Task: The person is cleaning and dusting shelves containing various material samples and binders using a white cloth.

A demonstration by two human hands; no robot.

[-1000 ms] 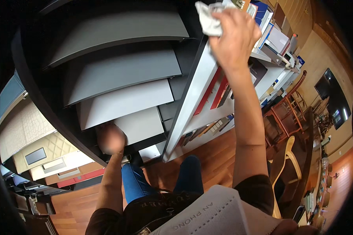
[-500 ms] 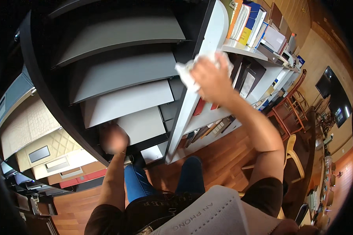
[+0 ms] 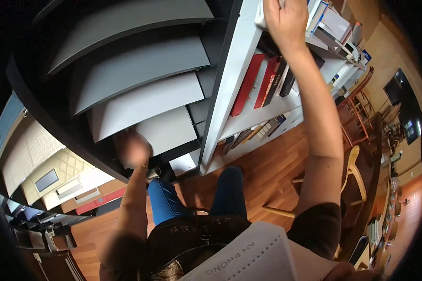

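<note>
— How is the grip on each side?
— The right hand is raised high and its grip is clenched round a white cloth, pressing it against the front edge of the white bookshelf; only a small fold of the cloth shows beside the fingers; the left hand is blurred, so I cannot tell whether its grip is closed or loose; it rests at the lower edge of the grey sample panels

— What is the biggest thing around them?
— The dark curved display rack on the left, carrying those grey panels stacked one above another, tilted like open drawers; the lowest and palest panel lies just beside the left hand; next comes the white bookshelf, its upright post running down between the rack and the books

— And below?
— A reddish wooden floor; the person's blue trouser legs stand on it near the foot of the shelf; a wooden chair is off to the right, well apart from both hands

— Smaller things?
— Red and dark book spines lean on the shelf under the right forearm; more books stand at the top just beside the right hand; cream quilted sample boards lie at the far left
</note>
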